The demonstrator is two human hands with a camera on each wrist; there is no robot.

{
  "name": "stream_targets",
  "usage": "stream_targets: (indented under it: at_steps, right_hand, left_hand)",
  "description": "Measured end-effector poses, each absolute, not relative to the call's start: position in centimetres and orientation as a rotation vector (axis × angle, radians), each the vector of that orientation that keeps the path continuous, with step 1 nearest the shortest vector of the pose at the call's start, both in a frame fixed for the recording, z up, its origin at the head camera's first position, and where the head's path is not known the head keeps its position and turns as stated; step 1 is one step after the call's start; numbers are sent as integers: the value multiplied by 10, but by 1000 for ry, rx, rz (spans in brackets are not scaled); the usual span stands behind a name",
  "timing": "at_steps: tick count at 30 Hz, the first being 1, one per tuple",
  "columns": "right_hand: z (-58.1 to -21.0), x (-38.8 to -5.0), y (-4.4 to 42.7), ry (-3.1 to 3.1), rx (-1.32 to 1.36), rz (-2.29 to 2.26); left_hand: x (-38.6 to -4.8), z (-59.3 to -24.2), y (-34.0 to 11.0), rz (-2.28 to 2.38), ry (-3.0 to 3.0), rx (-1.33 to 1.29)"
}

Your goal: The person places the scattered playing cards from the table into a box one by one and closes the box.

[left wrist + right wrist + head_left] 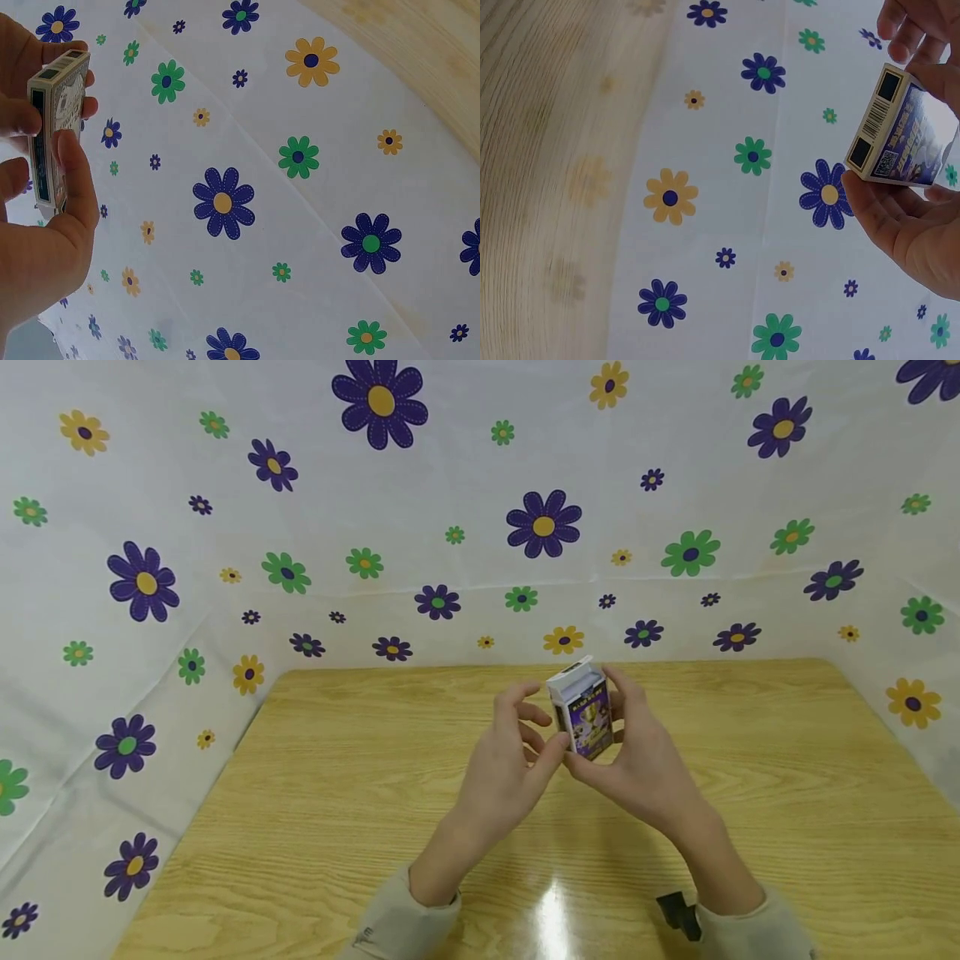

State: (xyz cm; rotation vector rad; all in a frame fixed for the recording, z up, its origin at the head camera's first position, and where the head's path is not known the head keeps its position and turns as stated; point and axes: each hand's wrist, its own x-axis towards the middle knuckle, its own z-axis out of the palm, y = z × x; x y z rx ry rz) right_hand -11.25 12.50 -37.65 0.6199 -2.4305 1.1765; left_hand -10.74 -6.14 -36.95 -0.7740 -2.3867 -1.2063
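Observation:
A small card box (590,720) with a purple printed front and a trophy picture is held upright, slightly tilted, above the table. Its white top flap (573,672) stands raised. My right hand (648,760) grips the box from the right, thumb at the lower front corner and index finger near the top. My left hand (506,768) holds its left side, thumb against the lower left edge and fingers curled beside the narrow side. In the right wrist view the end of the box (876,120) shows a barcode. The box's contents cannot be made out.
A wood-grain table (360,793) lies beneath both hands. White cloth with purple, green and yellow flowers (543,525) hangs behind it and at both sides. A dark piece (679,916) sticks out beside the right sleeve cuff.

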Motion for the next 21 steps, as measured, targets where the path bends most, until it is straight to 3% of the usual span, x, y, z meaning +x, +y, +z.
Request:
stream_targets:
  at_steps: [7, 21]
  right_hand:
    - [-376, -107, 120, -2381, 675, 1120]
    - [-374, -107, 124, -2328, 823, 1370]
  left_hand:
    - [-109, -372, -60, -1121, -2291, -887]
    - [-120, -368, -80, -1528, -2132, -969]
